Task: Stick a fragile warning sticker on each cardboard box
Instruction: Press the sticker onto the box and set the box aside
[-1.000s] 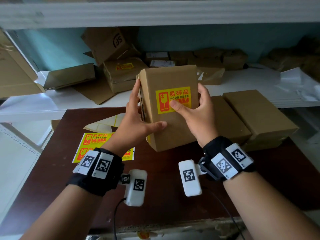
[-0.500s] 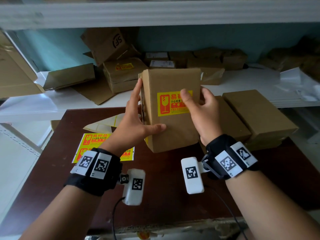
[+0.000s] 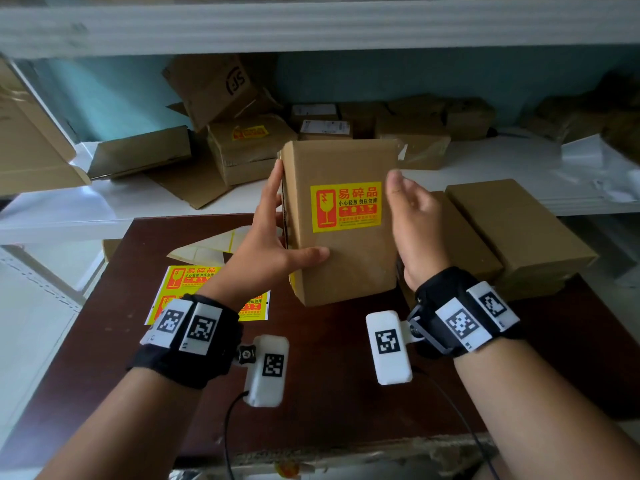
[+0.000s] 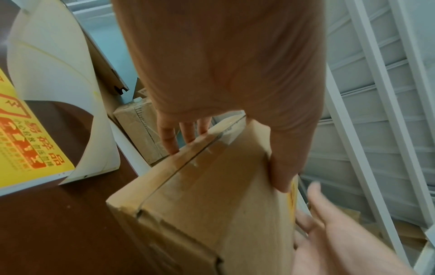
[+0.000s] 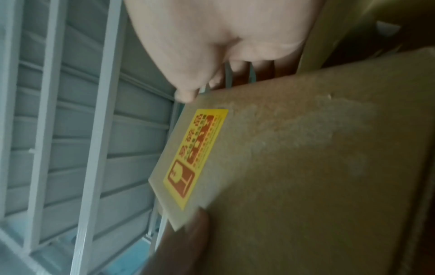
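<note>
A brown cardboard box [image 3: 346,268] is held upright above the dark table [image 3: 329,393]. A yellow and red fragile sticker [image 3: 346,207] lies flat on its front face. My left hand [image 3: 266,244] grips the box's left side, thumb across the front and fingers along the edge. My right hand [image 3: 412,220] hovers open just off the box's right edge, clear of the sticker. In the left wrist view my left fingers [image 4: 174,137] lie on the taped side of the box [image 4: 200,204]. The right wrist view shows the sticker [image 5: 195,156] on the box [image 5: 306,167].
A sheet of more yellow stickers [image 3: 194,278] and a white backing sheet [image 3: 207,247] lie on the table to the left. Two plain boxes [image 3: 512,223] sit at the right. A white shelf [image 3: 138,195] behind holds several boxes, one stickered [image 3: 249,133].
My right thumb slid along the sticker to the right, then the hand came off it and opened beside the box. The left hand keeps its grip and has raised the box slightly.
</note>
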`<action>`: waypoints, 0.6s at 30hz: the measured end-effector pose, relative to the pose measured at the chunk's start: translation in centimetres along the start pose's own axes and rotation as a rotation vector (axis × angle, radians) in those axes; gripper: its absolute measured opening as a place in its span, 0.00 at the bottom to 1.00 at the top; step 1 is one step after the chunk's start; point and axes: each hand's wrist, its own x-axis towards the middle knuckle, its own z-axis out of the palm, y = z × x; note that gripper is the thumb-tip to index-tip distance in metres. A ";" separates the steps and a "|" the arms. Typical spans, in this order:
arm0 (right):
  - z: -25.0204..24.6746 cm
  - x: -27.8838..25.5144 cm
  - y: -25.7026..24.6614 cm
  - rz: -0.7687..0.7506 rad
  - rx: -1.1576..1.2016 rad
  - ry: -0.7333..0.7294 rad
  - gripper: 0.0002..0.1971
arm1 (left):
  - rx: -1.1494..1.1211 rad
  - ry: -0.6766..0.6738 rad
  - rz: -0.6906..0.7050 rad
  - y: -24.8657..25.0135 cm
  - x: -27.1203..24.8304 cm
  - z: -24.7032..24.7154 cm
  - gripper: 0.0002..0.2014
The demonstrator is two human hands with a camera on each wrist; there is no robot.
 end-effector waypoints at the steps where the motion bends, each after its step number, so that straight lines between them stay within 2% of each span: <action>1: 0.2 -0.4 -0.1 -0.024 -0.034 -0.055 0.26 | 0.008 0.008 0.003 -0.1 0.0 0.1 0.61; 3: 0.8 -0.9 0.3 -0.069 -0.100 -0.083 0.40 | 0.032 0.017 0.002 -0.2 0.1 0.2 0.62; 4: 0.9 -1.0 0.4 -0.084 -0.116 -0.075 0.41 | 0.037 0.019 0.000 -0.2 0.1 0.2 0.62; 6: 0.7 -0.7 0.7 -0.080 -0.123 -0.064 0.37 | 0.025 0.025 -0.008 -0.2 0.0 0.0 0.61; 8: 0.5 -0.1 0.9 -0.033 -0.097 -0.056 0.38 | 0.016 0.032 -0.017 -0.3 0.0 -0.2 0.61; 11: 0.3 0.0 0.3 -0.053 -0.109 -0.025 0.24 | 0.014 0.029 -0.022 -0.3 0.0 -0.2 0.61; 13: 0.1 0.0 0.5 -0.053 -0.135 0.008 0.25 | 0.015 0.025 -0.014 -0.3 0.1 0.0 0.61; 14: 0.2 -0.2 0.3 -0.046 -0.140 -0.009 0.29 | 0.022 0.027 -0.004 -0.4 0.1 0.1 0.61; 18: 1.1 -1.0 0.7 -0.003 -0.179 -0.071 0.59 | 0.094 0.040 0.018 -0.5 0.1 0.9 0.63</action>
